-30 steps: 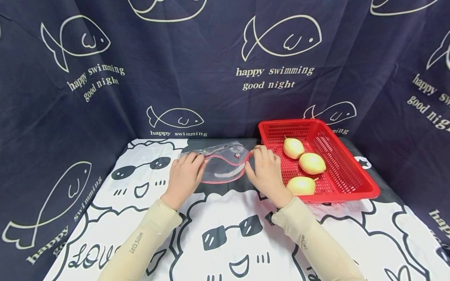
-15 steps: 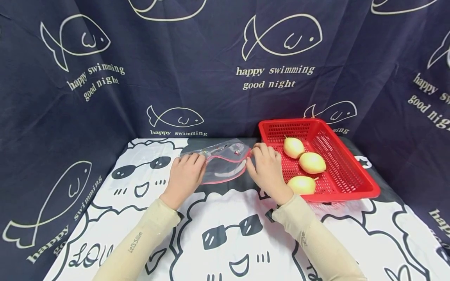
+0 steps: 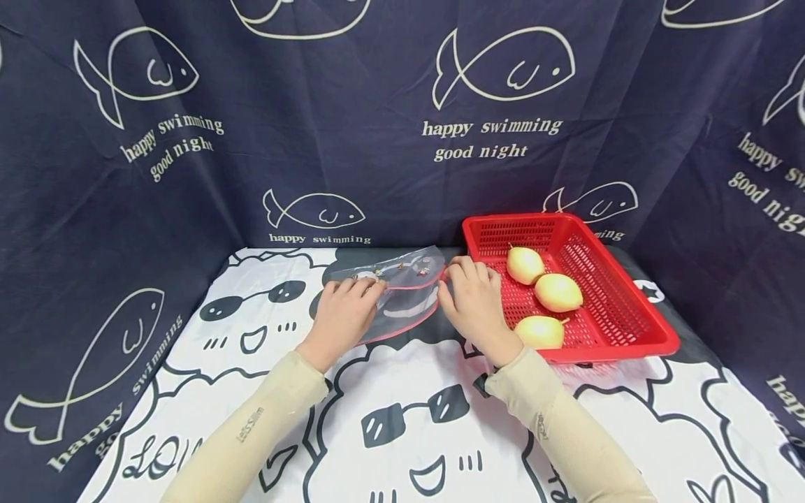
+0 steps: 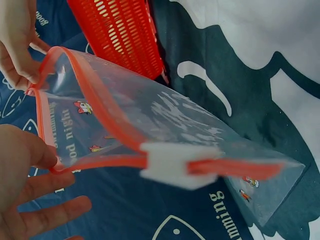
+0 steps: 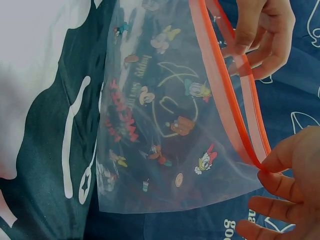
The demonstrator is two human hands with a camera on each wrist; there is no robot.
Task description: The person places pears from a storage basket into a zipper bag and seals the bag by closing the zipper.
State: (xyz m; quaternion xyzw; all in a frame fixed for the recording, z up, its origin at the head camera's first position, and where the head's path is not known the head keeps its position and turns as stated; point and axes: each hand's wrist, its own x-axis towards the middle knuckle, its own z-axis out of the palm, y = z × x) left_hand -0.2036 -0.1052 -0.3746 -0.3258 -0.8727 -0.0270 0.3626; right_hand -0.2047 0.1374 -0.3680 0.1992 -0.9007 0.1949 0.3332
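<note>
A clear zip bag (image 3: 409, 320) with red edging stands with its mouth spread apart. Small cartoon prints cover its film in the right wrist view. Around its mouth runs a red zip strip (image 5: 225, 85), and a white slider (image 4: 175, 162) sits on that strip. My left hand (image 3: 346, 312) pinches one red edge between thumb and finger; its other fingers spread away in the left wrist view. With thumb and forefinger, my right hand (image 3: 476, 305) pinches the bag's red right corner. Nothing shows inside the bag.
Just right of my right hand stands a red plastic basket (image 3: 629, 293) holding three yellow pears (image 3: 558, 292). A printed cloth (image 3: 415, 419) covers the table. Dark blue fabric (image 3: 377, 140) with fish drawings hangs behind and at both sides.
My left hand has slid a little to the right along the bag's edge, and the bag's printed far side has lifted slightly. My right hand has stayed almost in place.
</note>
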